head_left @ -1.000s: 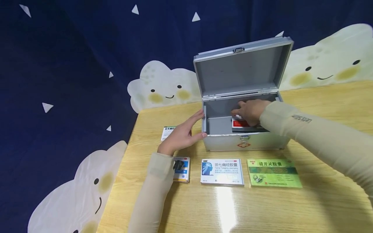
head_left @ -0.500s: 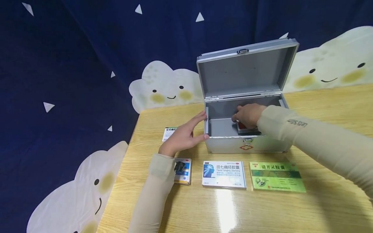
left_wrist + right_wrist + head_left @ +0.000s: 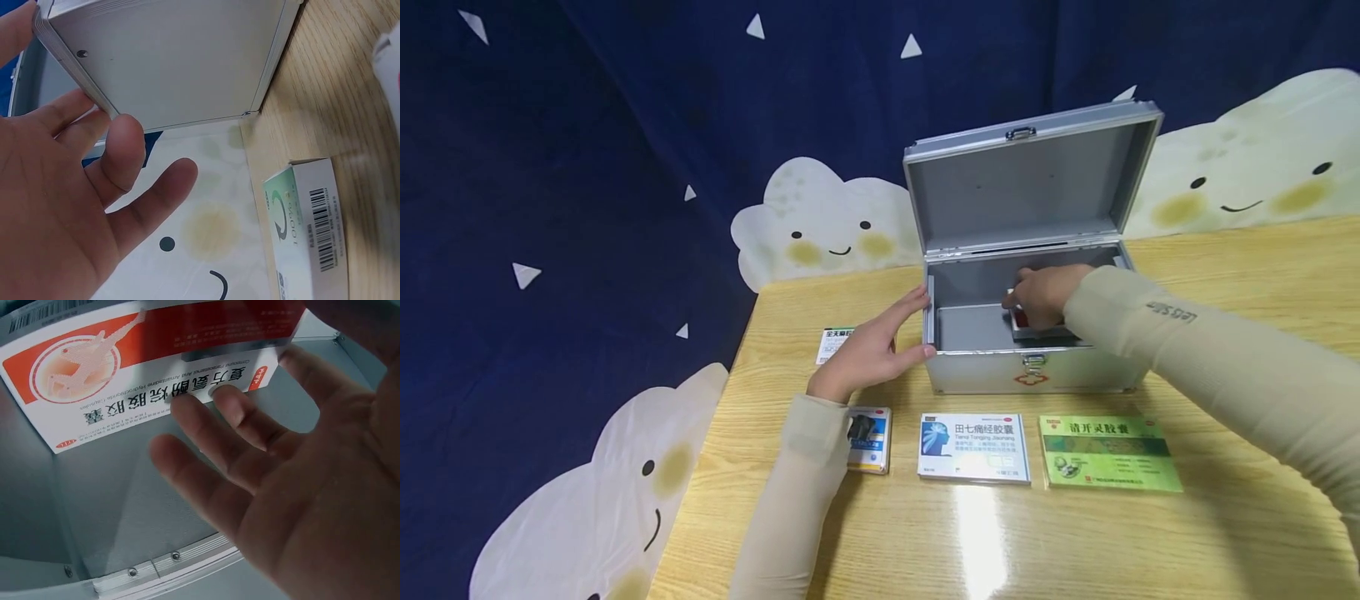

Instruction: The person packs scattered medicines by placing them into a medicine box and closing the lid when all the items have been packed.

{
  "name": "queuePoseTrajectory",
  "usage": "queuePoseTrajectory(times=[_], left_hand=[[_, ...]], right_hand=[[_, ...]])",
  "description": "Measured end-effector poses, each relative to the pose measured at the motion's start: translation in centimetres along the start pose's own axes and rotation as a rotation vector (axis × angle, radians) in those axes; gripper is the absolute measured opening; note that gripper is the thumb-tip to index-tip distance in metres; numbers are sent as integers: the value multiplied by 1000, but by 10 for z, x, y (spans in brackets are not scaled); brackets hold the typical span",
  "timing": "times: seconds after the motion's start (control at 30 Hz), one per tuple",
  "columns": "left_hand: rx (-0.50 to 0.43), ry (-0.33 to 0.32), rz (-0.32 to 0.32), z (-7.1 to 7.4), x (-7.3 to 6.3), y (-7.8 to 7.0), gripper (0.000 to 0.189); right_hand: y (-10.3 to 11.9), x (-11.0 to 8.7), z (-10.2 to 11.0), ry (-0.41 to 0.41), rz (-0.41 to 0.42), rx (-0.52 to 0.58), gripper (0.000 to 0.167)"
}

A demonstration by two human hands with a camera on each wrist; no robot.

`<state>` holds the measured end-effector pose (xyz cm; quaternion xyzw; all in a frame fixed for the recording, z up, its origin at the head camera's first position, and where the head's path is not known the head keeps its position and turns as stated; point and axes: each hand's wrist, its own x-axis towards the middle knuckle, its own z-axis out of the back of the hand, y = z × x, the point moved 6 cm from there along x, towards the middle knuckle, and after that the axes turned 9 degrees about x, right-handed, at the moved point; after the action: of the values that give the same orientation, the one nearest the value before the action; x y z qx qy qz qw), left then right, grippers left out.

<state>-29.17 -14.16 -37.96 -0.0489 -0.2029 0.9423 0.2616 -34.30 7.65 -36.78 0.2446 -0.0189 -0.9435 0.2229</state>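
A silver first-aid case (image 3: 970, 371) stands on the table with its lid raised. My left hand (image 3: 872, 354) rests at its left rim, thumb and fingers spread; in the left wrist view the fingers touch the case's edge and end panel. My right hand (image 3: 1047, 296) reaches inside the case. It holds a red-and-white medicine box (image 3: 156, 362) by one end. The thumb and index finger (image 3: 319, 378) are at that end, two other fingers lie along the lower edge, and the little finger is off it. From the head, the hand covers most of the box.
In front of the case lie a white-and-blue medicine box (image 3: 973, 448) and a green one (image 3: 1108, 452). Another blue-and-orange box (image 3: 871, 442) is partly under the left sleeve. Behind the left hand lies a white-and-green box (image 3: 833, 343). The raised lid (image 3: 1037, 192) stands at the back.
My right hand and the medicine box under it have shifted slightly right within the case. The left hand stays at the rim. The whole head view has shifted a little.
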Motion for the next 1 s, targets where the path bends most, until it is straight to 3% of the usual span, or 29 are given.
queuePoseTrajectory(times=[0.13,0.5,0.63,0.77,1.0], left_hand=[[-4,-7,0,-1,-2,1,77],[31,-15,10,2,0,1,77],[40,-15,16,4,1,-2,77],[43,-13,21,5,1,-3,77],[64,-19,18,5,1,-3,77]], right_hand=[[-1,1,-1,34,-20,46,64],[-6,11,12,-19,106,96,63],[-4,2,26,-33,176,154,61],[-1,-11,46,-113,258,196,56],[-7,-43,70,-250,245,296,50]])
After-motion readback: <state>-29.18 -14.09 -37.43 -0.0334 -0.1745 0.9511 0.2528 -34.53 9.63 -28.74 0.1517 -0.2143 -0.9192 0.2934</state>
